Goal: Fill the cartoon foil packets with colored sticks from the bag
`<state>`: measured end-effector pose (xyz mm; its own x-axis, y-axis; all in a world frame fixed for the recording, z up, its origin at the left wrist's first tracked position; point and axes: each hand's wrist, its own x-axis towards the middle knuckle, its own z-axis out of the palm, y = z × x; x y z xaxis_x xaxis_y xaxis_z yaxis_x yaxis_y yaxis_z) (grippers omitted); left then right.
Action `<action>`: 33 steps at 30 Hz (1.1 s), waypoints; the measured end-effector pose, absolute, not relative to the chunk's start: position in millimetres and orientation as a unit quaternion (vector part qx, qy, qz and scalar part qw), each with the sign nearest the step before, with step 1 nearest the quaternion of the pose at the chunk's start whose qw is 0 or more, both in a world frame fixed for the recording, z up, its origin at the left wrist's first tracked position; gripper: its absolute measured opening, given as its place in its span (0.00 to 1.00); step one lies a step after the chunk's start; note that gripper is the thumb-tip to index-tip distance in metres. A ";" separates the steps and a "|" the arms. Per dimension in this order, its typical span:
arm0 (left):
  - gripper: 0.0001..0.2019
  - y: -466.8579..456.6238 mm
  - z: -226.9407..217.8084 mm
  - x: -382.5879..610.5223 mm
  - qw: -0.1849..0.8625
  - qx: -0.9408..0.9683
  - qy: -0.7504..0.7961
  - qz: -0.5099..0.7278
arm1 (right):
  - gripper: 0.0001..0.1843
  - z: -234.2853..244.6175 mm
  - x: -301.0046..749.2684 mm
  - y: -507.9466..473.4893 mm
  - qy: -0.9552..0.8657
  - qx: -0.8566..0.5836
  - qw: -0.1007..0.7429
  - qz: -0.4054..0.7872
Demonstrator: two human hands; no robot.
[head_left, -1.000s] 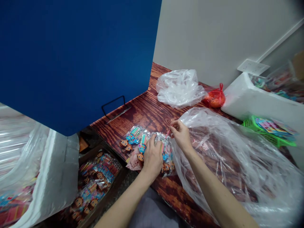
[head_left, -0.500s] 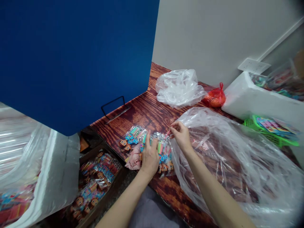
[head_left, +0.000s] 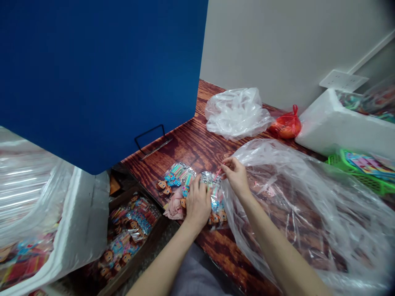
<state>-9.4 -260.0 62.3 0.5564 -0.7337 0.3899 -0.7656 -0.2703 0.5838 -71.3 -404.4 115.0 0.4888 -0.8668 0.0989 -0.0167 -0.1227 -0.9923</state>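
Note:
My left hand (head_left: 199, 201) lies palm down over clear packets on the wood-grain table (head_left: 188, 142), its fingers stretched out and resting on the plastic. Under and beside it, the right-hand packet (head_left: 217, 207) and the left-hand packet (head_left: 177, 176) show brown-haired cartoon figures, coloured strips and metal clasps. My right hand (head_left: 236, 174) is closed in a pinch on a thin pink strip (head_left: 217, 172) just above the packet's top edge. A crumpled pink cloth (head_left: 174, 205) sits by my left hand.
A large clear plastic bag (head_left: 296, 197) spreads under my right forearm. Behind it are a bundled plastic bag (head_left: 237, 113), a red bag (head_left: 286, 124), a foam box (head_left: 336, 119) and a green basket (head_left: 359, 172). A blue panel (head_left: 101, 82) stands left, above a carton of packets (head_left: 132, 230).
My left hand has shifted slightly right on the packets, its fingers now closer together. My right hand keeps its pinch on the pink strip. The view has turned a little left.

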 end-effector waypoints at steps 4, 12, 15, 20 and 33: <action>0.07 -257.3 58.4 -10.0 0.414 0.780 -0.469 0.020 | 0.10 119.8 -70.5 -403.7 0.334 -0.638 0.578 -0.384; 0.08 -252.7 55.1 -11.7 0.457 0.753 -0.471 0.040 | 0.08 122.0 -66.3 -397.4 0.318 -0.665 0.567 -0.366; 0.07 -251.9 52.5 -11.6 0.464 0.749 -0.470 0.046 | 0.08 120.7 -66.3 -398.0 0.327 -0.675 0.548 -0.371; 0.07 -251.2 52.2 -12.1 0.467 0.745 -0.474 0.045 | 0.08 114.5 -66.2 -400.3 0.328 -0.697 0.556 -0.312; 0.08 -249.6 50.2 -14.5 0.464 0.741 -0.481 0.056 | 0.03 105.9 -73.7 -398.9 0.365 -0.799 0.430 -0.205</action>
